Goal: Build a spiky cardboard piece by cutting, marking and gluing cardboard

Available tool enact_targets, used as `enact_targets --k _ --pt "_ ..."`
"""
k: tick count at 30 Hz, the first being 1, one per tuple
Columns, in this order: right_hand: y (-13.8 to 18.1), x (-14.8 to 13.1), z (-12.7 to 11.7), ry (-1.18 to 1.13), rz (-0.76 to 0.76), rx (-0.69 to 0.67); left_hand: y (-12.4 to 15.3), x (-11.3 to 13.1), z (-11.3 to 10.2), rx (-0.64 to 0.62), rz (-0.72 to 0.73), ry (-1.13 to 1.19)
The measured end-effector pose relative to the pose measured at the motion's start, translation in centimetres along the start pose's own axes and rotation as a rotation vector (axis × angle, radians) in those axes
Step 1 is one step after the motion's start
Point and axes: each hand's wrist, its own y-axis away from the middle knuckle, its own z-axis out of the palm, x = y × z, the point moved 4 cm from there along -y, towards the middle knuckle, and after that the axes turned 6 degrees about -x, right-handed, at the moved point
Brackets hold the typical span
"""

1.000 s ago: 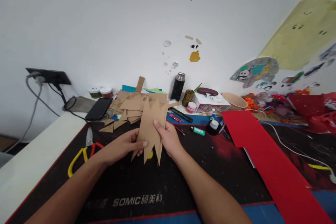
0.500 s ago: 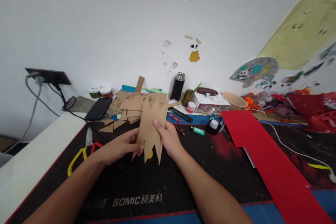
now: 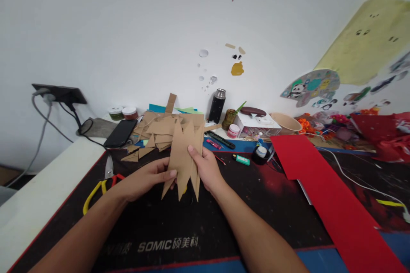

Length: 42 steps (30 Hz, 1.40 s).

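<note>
A light, bendable stack of pointed cardboard cutouts (image 3: pixel 184 158) is pinched at mid-length between the closed left hand (image 3: pixel 145 179) and right hand (image 3: pixel 205 168), best gripped away from its fragile tips.

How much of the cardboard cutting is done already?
Looks done: a heap of cut scraps lies behind, and the scissors are set down on the mat. In hand: the left hand and right hand both grip a stack of pointed cardboard pieces above the mat. Possibly left: the red sheet lies flat at the right, no hand on it.
</note>
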Motion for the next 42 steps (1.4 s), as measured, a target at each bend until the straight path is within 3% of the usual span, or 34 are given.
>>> enact_targets --k 15,26,42 --pt "0.24 0.56 0.4 0.003 0.031 0.007 -0.61 -0.16 0.13 0.069 -0.051 -0.011" --pt "0.19 0.53 0.33 0.031 0.015 0.005 -0.57 -0.41 0.21 -0.025 -0.06 0.015" --pt "-0.13 -0.25 -0.35 0.003 -0.023 0.06 -0.58 0.06 0.19 0.0 -0.01 0.04"
